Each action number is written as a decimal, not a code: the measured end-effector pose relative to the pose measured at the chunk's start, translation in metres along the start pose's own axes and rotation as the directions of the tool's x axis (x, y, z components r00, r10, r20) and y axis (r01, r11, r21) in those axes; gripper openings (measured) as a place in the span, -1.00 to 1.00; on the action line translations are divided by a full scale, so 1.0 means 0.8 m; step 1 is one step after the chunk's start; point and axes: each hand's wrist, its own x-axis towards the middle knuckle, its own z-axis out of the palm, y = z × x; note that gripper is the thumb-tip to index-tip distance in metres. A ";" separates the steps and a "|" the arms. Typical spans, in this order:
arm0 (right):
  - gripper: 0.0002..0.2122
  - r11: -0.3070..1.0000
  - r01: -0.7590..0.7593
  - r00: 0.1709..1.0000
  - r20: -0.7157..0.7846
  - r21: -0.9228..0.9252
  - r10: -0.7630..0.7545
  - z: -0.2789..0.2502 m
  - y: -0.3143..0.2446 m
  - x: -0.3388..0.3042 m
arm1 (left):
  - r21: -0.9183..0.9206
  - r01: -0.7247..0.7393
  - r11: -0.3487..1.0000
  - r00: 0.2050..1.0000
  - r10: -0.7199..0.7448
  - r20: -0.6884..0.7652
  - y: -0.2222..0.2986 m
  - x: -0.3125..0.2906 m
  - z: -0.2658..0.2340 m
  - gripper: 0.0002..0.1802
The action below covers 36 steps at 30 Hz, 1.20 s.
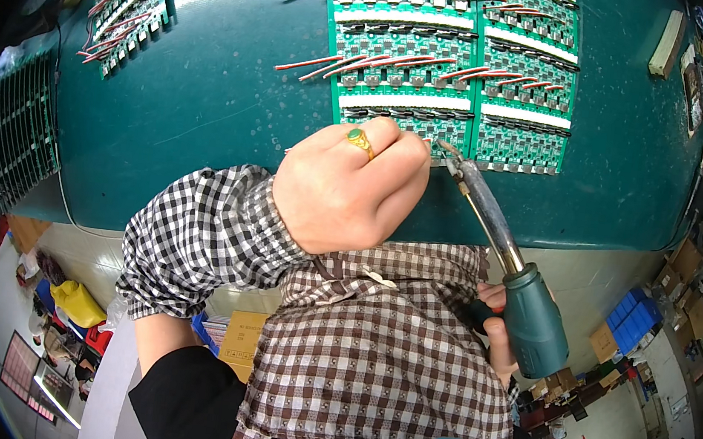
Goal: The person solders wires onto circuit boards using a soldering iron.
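Note:
My left hand (351,187), with a green-stoned ring on one finger, is closed over the near edge of a panel of green circuit boards (518,138). Its fingertips are hidden, so what they pinch does not show. In my right hand (500,342) is a soldering iron (536,325) with a dark green handle and a long metal shaft. The iron's tip touches or hovers just above the panel's near edge, right beside my left fingers. Red, white and black wires (385,64) lie in rows across the panel, between white connector strips (406,103).
A smaller wired board group (129,12) lies at the far left of the green table (208,119). Beyond the left edge stands a rack of green boards (13,141). A pale block (666,43) sits at the far right. Blue bins (634,319) and cardboard boxes are on the right.

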 end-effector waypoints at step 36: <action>-0.61 0.999 -0.037 0.999 -0.007 -0.031 0.037 -0.007 -0.001 0.004 | 0.010 -0.007 1.000 1.000 0.007 0.003 0.002 0.007 0.003 -0.56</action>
